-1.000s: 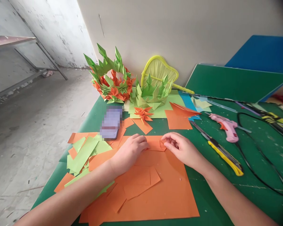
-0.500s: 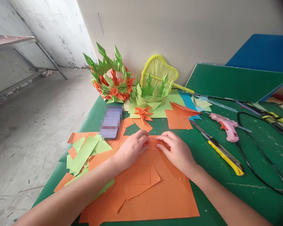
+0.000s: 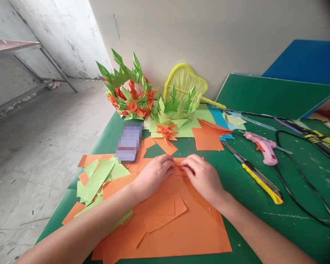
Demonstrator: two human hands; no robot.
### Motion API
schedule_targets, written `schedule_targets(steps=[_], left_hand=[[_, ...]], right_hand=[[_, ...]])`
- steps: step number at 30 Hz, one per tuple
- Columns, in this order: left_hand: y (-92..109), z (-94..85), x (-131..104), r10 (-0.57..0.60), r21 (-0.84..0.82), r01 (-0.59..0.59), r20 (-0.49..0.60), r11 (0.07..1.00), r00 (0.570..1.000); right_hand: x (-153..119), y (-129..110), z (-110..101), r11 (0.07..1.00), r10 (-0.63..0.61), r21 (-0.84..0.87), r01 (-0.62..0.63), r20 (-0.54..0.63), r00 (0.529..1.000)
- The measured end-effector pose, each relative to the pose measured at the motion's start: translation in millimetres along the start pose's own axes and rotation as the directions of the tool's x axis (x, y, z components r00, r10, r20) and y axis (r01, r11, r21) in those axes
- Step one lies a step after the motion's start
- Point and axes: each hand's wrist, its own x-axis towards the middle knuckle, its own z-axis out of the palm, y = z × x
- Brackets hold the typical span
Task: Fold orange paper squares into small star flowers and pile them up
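Note:
Both hands pinch a small piece of orange paper between them, its orange blending with the sheet beneath. My left hand has its fingers closed on the paper's left end. At the right end, my right hand holds it between thumb and curled fingers. Under the hands lies a large orange paper sheet, with loose orange cut pieces on its near part. Just beyond the hands sits a folded orange paper flower. How the held piece is folded is largely hidden by my fingers.
Green paper scraps and a phone lie at left. A green-and-orange paper crown, a green paper crown and a yellow fan stand behind. A utility knife, pink glue gun and black cord lie right.
My right hand's fingers have drawn closer together and moved slightly left on the small orange paper. My left hand stays nearly in place.

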Motion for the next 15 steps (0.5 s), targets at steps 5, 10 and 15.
schedule_targets(steps=[5, 10, 15], left_hand=[[2, 0.1, -2, -0.014, 0.034, 0.015, -0.031, 0.999, 0.999], [3, 0.0, -3, -0.05, 0.07, 0.052, -0.038, 0.996, 0.998], [1, 1.8, -6, -0.011, 0.095, 0.014, -0.029, 0.995, 1.0]], right_hand=[[-5, -2, -1, 0.979, -0.143, -0.153, 0.138, -0.023, 0.989], [-14, -3, 0, 0.909, -0.262, -0.336, 0.245, -0.006, 0.965], [-16, -3, -1, 0.885, -0.296, -0.377, 0.274, -0.001, 0.955]])
